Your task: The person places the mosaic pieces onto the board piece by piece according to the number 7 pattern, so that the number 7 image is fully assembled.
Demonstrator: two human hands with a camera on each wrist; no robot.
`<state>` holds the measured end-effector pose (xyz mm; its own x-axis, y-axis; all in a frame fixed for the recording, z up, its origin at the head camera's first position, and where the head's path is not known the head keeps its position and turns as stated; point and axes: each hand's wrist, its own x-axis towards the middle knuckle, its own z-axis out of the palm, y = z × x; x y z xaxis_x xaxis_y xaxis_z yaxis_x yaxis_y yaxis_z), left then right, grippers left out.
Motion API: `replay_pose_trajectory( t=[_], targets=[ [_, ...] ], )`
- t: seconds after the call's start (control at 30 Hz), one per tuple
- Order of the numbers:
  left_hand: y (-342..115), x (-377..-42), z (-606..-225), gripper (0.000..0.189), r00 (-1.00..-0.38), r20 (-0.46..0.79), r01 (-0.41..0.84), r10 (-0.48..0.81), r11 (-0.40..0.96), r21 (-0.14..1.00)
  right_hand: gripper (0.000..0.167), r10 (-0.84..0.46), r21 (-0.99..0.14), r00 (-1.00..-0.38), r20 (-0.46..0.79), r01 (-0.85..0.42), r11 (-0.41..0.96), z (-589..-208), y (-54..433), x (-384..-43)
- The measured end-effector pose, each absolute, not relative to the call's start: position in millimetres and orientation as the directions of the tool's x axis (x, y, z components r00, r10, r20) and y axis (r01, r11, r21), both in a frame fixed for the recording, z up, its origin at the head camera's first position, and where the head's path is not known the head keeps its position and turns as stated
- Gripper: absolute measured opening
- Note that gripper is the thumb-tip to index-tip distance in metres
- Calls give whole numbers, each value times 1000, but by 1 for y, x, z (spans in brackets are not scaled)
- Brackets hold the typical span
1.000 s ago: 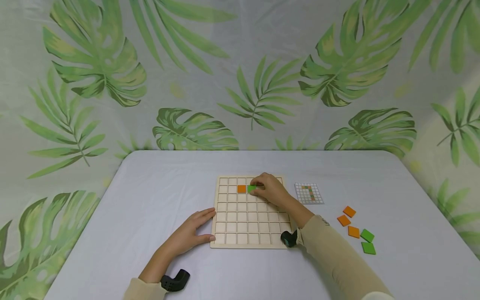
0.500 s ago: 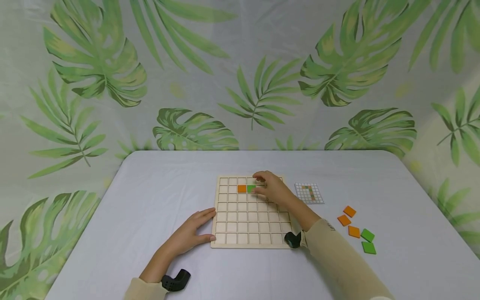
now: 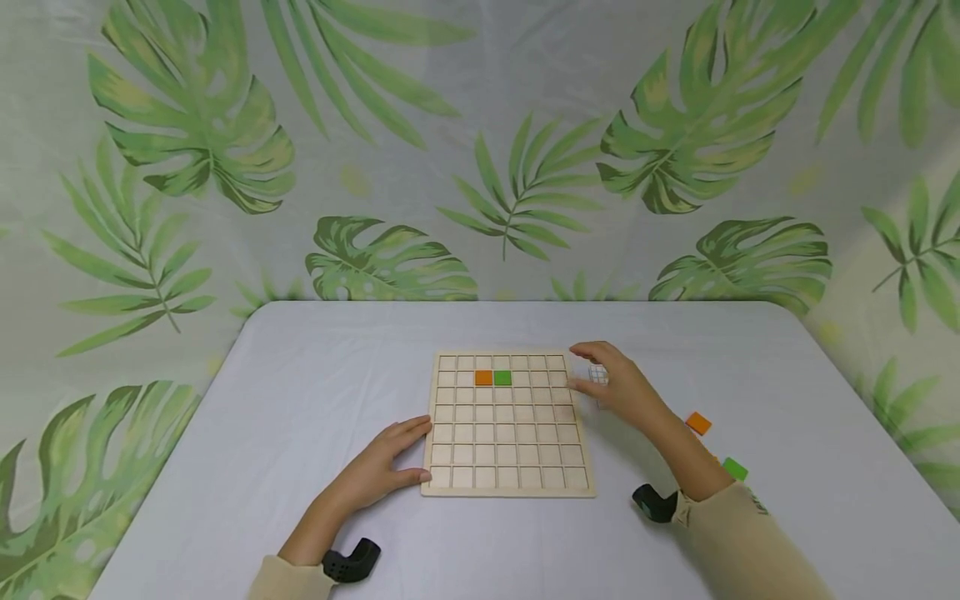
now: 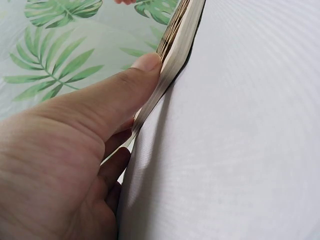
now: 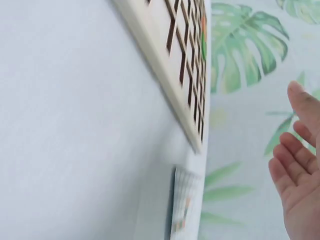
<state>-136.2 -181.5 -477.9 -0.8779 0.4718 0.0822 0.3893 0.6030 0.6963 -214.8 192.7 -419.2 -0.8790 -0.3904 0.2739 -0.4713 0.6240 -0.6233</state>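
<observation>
A wooden grid board [image 3: 507, 492] lies on the table, with an orange square tile [image 3: 483, 377] and a green square tile [image 3: 502, 377] side by side in its second row from the far edge. My left hand [image 3: 375, 468] rests at the board's left edge, thumb and fingers spread. In the left wrist view the thumb [image 4: 146, 63] lies against the board's side. Just past the right edge of the board, my right hand [image 3: 621, 385] is in the air, holding nothing, thumb apart from curved fingers. It partly covers a small printed grid card [image 3: 597, 374].
To the right lie loose tiles, among them an orange one [image 3: 698, 423] and a green one [image 3: 735, 469]; the right forearm hides others. A leaf-patterned cloth [image 3: 517, 183] hangs behind the table.
My right hand has let go of the green tile, which stays in the grid beside the orange one. The hand has moved right, off the board and over the card. The left hand has not moved.
</observation>
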Motion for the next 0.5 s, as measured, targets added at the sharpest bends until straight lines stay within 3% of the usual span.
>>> replay_pose_trajectory(
  t=[0.3,0.5],
  targets=[
    [-182,-136,-480,73,-878,104,402,467,602,690,54,-293,-575,-902,318,-429,696,-424,248,-192],
    [-182,-137,-482,72,-875,111,411,472,601,686,54,-207,-587,-940,271,-332,738,-436,282,-178]
  ],
)
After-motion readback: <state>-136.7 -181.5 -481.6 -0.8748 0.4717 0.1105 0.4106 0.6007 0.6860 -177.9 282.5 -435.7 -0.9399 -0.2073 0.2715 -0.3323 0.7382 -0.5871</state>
